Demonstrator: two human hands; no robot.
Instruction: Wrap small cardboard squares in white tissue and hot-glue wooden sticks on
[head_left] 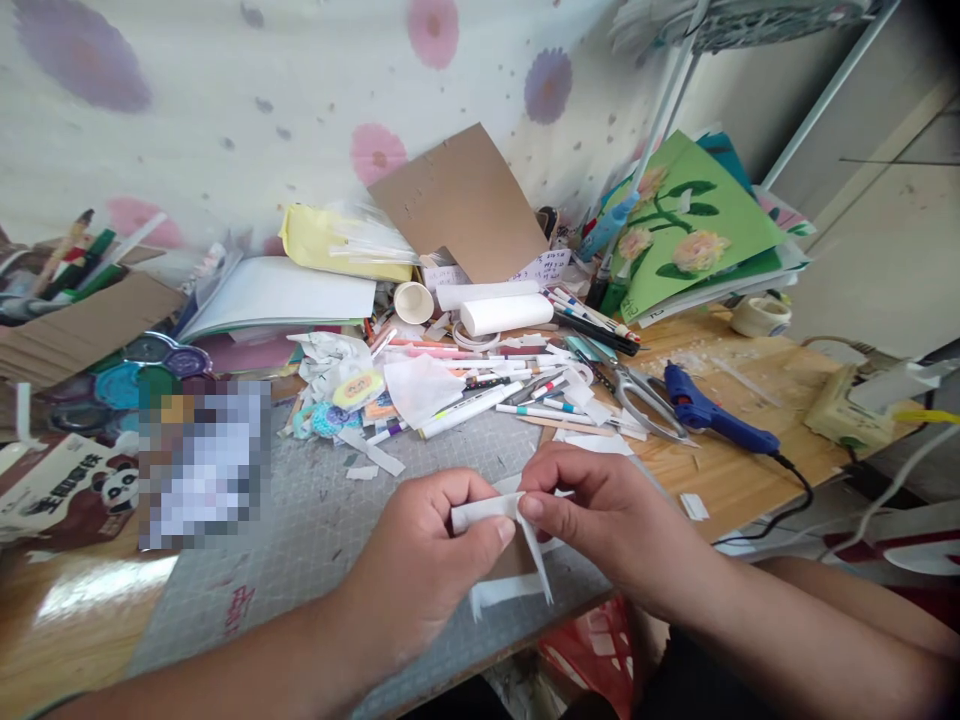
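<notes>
Above the front of the grey cutting mat (277, 565), my left hand (420, 560) is closed on a white paper strip (480, 512), thumb on top. Thumb and fingers of my right hand (607, 510) pinch the same strip at its right end, where a narrow piece hangs down. Under the strip shows a small brown cardboard piece (504, 562) with white strips along its edges; a lower white strip (510, 592) sticks out past it. My fingers hide much of the cardboard, so its full shape cannot be made out.
Behind my hands lies a heap of markers (471, 410) and paper scraps. Scissors (651, 400) and a blue glue gun (712, 410) with a cord lie to the right, near a power strip (851, 405). A panda-printed packet (75, 495) is at left.
</notes>
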